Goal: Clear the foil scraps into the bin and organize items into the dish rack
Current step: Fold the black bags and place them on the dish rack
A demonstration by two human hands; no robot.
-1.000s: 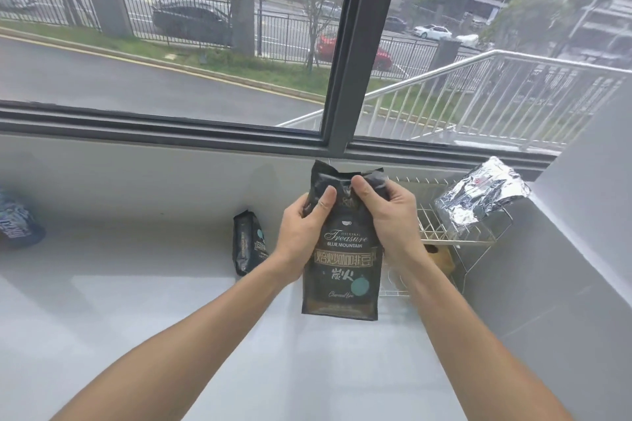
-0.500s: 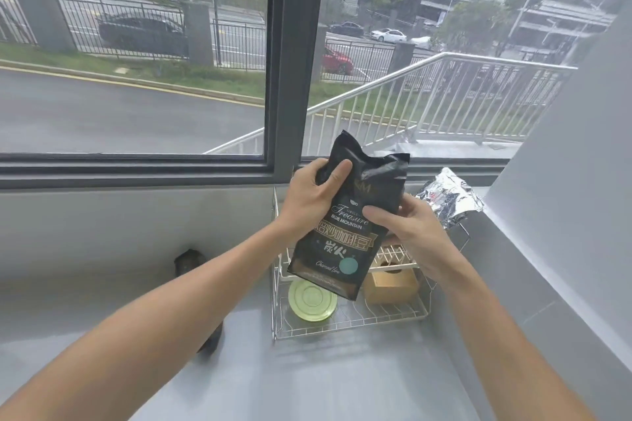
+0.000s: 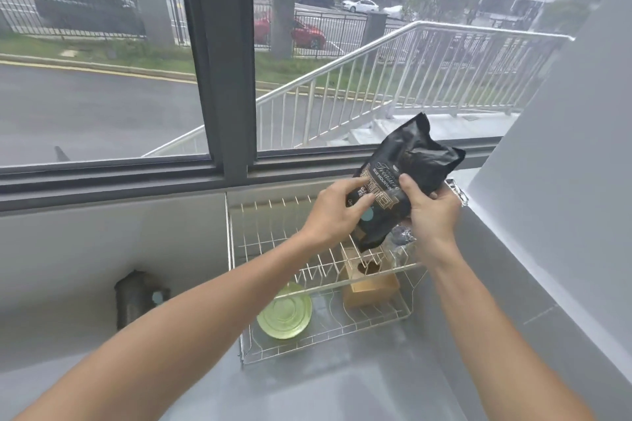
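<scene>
A black coffee bag point(image 3: 407, 178) hangs tilted over the upper tier of the white wire dish rack point(image 3: 239, 249), its lower end down among the rack's wires. My left hand point(image 3: 335, 212) grips its lower left side and my right hand point(image 3: 432, 212) holds its right side. A crumpled foil scrap point(image 3: 456, 190) peeks out behind my right hand on the rack's far right corner. A second black coffee bag point(image 3: 136, 297) lies on the grey counter to the left of the rack.
In the rack's lower tier sit a green plate point(image 3: 284, 313) and a tan box point(image 3: 371, 280) with a hole in its top. A grey wall point(image 3: 547, 198) rises close on the right. The window sill point(image 3: 119, 178) runs behind the counter.
Both hands have carried the coffee bag rightward and down over the rack, tilting it to the right. The view has turned right, bringing the whole rack into sight.
</scene>
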